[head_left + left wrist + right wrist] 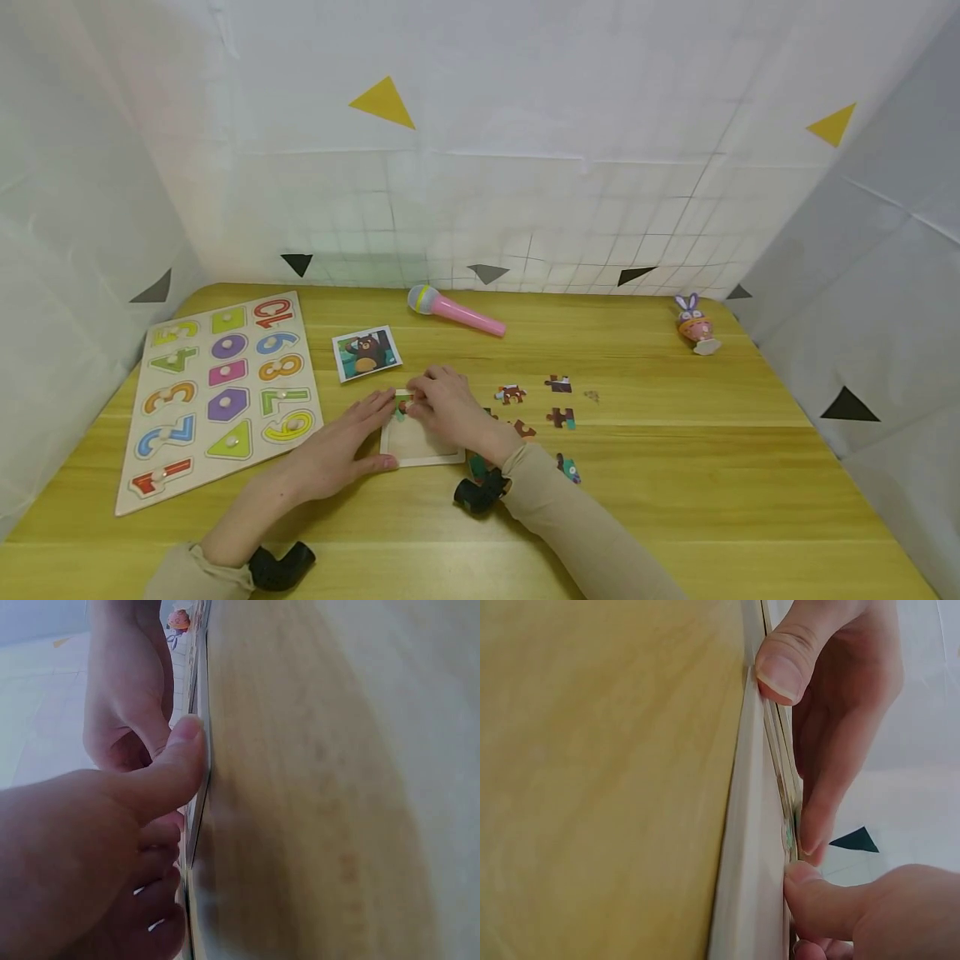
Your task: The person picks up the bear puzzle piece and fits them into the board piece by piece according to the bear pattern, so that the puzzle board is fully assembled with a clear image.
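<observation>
A small square wooden puzzle tray (429,460) lies flat on the table, with a green and red-brown jigsaw piece (401,407) at its upper left corner. My left hand (341,450) rests along the tray's left side, its thumb on the near corner and its fairly straight fingers touching the far corner. My right hand (450,408) reaches over the tray's far edge, thumb and fingers bent together at the piece. Those fingertips partly cover it. In the right wrist view, a bit of green piece (789,836) shows just beyond the right thumb.
Loose jigsaw pieces (560,418) lie right of the tray, some under the right forearm. A bear picture card (367,353) and pink toy microphone (468,317) are behind. Left is a number-and-shape board (198,454); a rabbit toy (696,325) stands far right.
</observation>
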Tool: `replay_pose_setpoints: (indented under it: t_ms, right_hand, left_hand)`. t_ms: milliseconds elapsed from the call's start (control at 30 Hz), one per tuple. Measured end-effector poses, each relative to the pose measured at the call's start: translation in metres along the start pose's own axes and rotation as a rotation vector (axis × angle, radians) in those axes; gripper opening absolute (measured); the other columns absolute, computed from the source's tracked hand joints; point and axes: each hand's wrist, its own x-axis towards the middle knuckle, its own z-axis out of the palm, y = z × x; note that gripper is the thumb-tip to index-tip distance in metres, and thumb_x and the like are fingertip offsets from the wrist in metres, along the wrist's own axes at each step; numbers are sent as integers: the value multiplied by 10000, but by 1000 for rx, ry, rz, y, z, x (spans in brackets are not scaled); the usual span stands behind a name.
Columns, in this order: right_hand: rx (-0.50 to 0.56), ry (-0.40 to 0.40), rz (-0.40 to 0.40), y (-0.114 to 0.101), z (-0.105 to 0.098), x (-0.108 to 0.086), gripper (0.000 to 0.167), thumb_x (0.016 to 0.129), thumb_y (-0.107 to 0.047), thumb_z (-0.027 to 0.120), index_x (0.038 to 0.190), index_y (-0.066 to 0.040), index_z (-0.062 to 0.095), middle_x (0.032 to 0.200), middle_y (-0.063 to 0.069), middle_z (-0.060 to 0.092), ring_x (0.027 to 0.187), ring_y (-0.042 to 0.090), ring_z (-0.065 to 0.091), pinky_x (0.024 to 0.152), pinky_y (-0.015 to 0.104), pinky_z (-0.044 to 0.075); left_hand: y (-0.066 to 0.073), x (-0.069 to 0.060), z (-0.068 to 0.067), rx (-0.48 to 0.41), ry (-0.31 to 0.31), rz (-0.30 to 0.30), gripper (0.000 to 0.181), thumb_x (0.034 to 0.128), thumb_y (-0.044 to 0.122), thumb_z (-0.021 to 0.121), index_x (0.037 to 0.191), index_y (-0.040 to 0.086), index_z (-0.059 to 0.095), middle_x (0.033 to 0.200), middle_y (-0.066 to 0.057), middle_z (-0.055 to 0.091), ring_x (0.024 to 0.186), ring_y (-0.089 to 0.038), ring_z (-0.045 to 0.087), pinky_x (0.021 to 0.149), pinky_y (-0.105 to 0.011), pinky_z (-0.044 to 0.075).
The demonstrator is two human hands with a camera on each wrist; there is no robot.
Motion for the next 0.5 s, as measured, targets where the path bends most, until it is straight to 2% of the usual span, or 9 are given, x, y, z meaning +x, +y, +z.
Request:
replay_pose_setpoints:
  t_ms: [167,500]
  right_hand:
    - [-9,0,-2,0,0,0,280,972,-258,662,1205,-103,680,1009,27,613,937,182,512,808,317,400]
    - [3,-1,-3,0,-1,-1,293,973,-253,661,1220,-96,678,1031,36,615,967,193,521,832,341,387]
  left_hand:
    - [0,1,-1,-3,-35,16,764,961,463,624,1569,104,331,1668,-53,203,1532,-321,177,1179,-570,275]
    - [-2,0,0,-16,-65,14,759,975,481,591,1579,121,305,1676,-51,167,1524,-313,204,1165,-567,303]
